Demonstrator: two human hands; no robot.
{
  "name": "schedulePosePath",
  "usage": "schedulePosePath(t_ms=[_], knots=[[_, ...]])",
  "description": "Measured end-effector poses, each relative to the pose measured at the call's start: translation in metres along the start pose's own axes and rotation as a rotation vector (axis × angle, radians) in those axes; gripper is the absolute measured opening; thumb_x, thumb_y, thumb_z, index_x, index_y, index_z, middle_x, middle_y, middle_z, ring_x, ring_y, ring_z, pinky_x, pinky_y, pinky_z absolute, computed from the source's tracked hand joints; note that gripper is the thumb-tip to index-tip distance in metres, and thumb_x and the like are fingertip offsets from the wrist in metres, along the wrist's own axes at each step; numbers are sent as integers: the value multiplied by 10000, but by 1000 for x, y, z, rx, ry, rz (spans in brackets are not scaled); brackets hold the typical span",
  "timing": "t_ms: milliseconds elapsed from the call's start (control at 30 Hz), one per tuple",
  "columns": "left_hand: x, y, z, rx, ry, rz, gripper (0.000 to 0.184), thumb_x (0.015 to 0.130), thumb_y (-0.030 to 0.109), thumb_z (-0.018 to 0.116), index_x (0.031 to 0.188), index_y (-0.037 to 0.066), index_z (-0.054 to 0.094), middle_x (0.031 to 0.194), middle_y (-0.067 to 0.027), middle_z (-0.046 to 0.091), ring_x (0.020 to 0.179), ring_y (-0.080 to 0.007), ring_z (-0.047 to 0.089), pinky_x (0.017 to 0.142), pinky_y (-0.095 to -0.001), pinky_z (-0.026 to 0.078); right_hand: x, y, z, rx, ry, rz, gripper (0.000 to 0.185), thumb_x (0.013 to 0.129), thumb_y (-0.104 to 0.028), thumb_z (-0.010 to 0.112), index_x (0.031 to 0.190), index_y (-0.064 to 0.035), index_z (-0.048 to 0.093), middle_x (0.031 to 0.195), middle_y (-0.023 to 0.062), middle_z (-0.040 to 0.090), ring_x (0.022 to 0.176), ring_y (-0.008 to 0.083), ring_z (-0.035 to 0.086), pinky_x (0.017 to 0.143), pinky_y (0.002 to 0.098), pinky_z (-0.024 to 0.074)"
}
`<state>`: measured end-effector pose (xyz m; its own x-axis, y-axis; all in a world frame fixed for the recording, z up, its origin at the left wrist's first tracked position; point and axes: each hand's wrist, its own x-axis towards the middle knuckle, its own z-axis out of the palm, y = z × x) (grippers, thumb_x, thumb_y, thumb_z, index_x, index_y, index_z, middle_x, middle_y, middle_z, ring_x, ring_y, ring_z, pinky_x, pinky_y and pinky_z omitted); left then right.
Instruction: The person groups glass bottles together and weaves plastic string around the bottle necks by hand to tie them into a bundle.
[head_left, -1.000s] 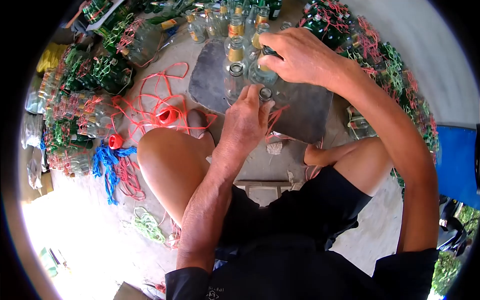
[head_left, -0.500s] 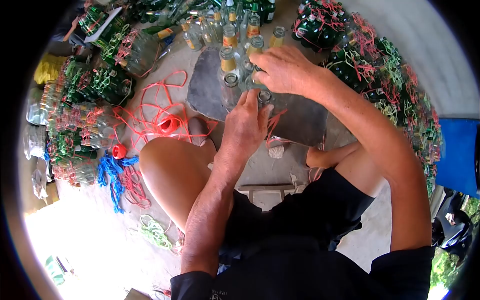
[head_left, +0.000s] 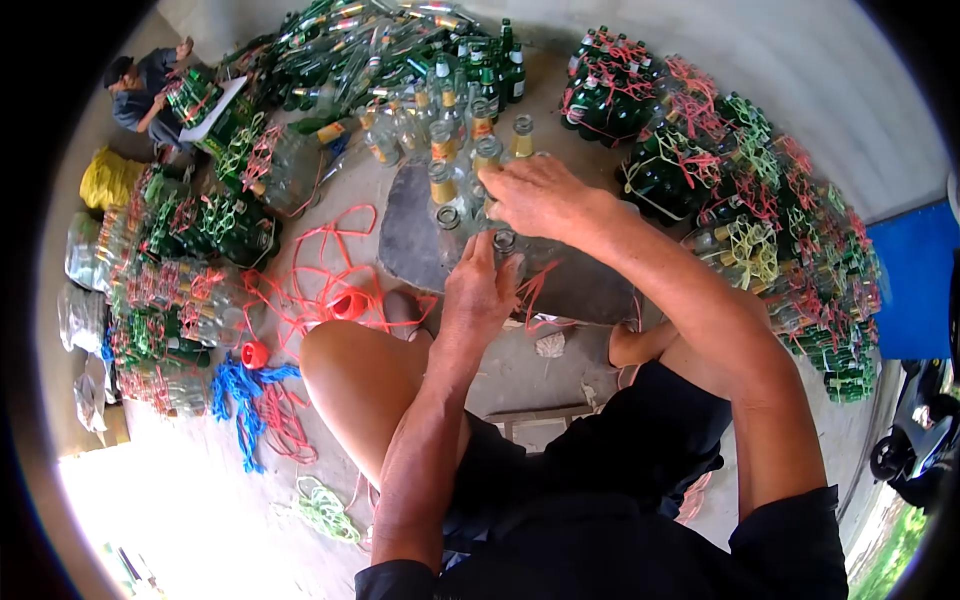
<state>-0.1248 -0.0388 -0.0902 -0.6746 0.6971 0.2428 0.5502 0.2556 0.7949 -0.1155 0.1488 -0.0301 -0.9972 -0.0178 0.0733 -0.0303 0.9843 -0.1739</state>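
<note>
A cluster of clear glass bottles stands upright on a dark slab (head_left: 415, 245) between my knees, several with gold neck labels. My left hand (head_left: 478, 298) is closed around the nearest clear bottle (head_left: 504, 243), its fingers along the near side. Another clear bottle (head_left: 450, 222) stands just left of those fingers. My right hand (head_left: 540, 195) has its fingers curled in at the neck of a gold-labelled bottle (head_left: 487, 152) farther back; its fingertips are partly hidden. Red plastic twine (head_left: 538, 285) lies on the slab by the bottles.
Tied bundles of bottles (head_left: 680, 170) line the right; more bundles (head_left: 235, 225) stand left. Loose bottles (head_left: 340, 50) are heaped at the back. Tangled red twine (head_left: 320, 265) and blue twine (head_left: 240, 390) lie on the floor. Another person (head_left: 150, 95) handles green bottles at upper left.
My view has tilted up, so hands and bottles appear lower, and the other person shows more fully. Both hands stay at the same bottles.
</note>
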Motion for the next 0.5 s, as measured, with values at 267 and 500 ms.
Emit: schedulePosePath(t_ms=[267,500], knots=[[-2,-11,4,-35,50,122,331,999,164,705,1213,-54,578,1009,-315,653,912,-522,646,756,-522,516,-63,-14,-19,240,660,122,159,894,-3,676,1037,-52,625,870,152,714,776,398,695,693,495,555],[-2,-8,3,2,14,79,337,995,128,690,1272,-30,582,1080,-282,667,988,-527,653,804,-550,529,-159,-17,126,876,406,912,275,894,-141,758,1113,13,693,944,161,734,848,227,712,791,360,567]])
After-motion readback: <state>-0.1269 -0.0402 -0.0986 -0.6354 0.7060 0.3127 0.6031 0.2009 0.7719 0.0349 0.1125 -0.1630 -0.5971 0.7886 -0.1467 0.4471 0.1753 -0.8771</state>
